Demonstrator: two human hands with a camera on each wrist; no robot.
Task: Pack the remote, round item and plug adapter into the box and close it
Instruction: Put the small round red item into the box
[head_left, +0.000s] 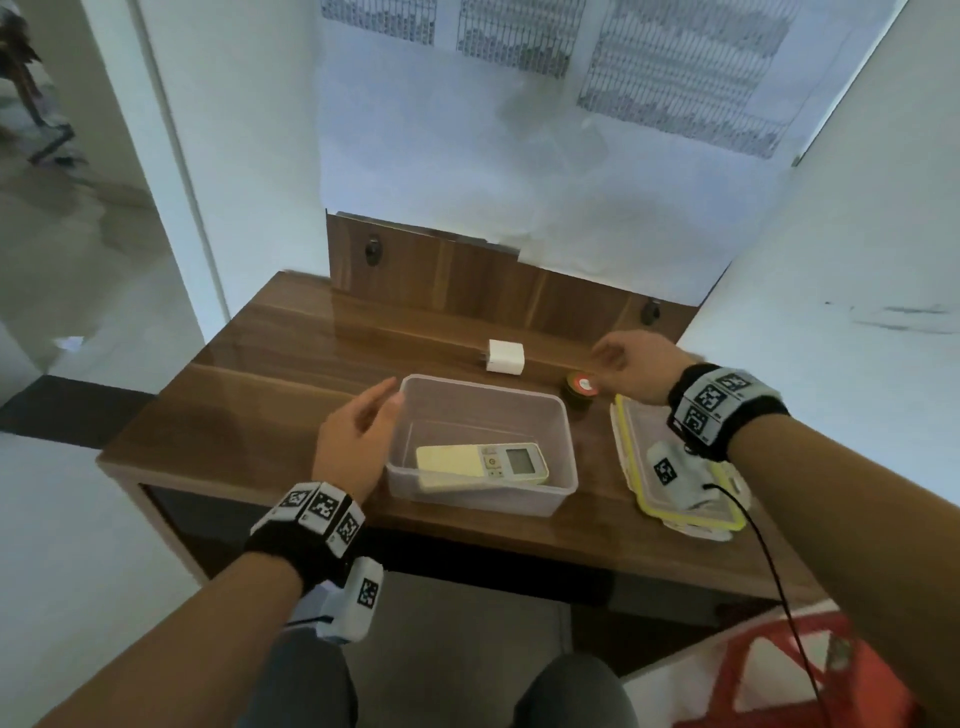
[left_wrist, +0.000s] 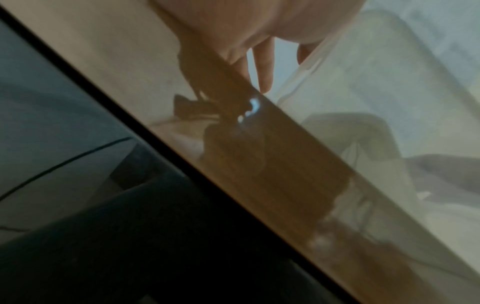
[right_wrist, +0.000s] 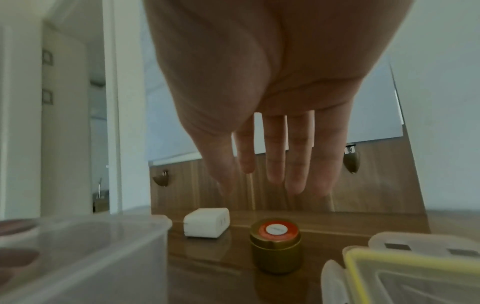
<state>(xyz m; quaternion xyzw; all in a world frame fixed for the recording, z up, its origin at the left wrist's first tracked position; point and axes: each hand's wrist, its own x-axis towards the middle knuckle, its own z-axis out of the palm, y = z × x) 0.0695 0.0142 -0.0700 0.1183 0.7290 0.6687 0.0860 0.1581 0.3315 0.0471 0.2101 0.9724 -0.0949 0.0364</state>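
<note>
A clear plastic box (head_left: 566, 467) (right_wrist: 145, 253) stands open on the wooden desk, with a pale yellow remote (head_left: 482, 464) lying inside it. My left hand (head_left: 358, 436) (left_wrist: 262, 67) rests open against the box's left wall. Behind the box lies a white plug adapter (head_left: 505, 356) (right_wrist: 206, 222). A small round gold tin with a red and white top (head_left: 579, 391) (right_wrist: 276, 244) stands to the right of the adapter. My right hand (head_left: 628, 366) (right_wrist: 275, 160) hovers above the tin, fingers straight, holding nothing.
The box's lid with a yellow seal (head_left: 636, 441) (right_wrist: 405, 275) lies flat at the desk's right, partly under my right wrist. A wooden back panel (head_left: 467, 270) closes the desk's far side. White walls stand close on the right. A red crate (head_left: 779, 675) sits below.
</note>
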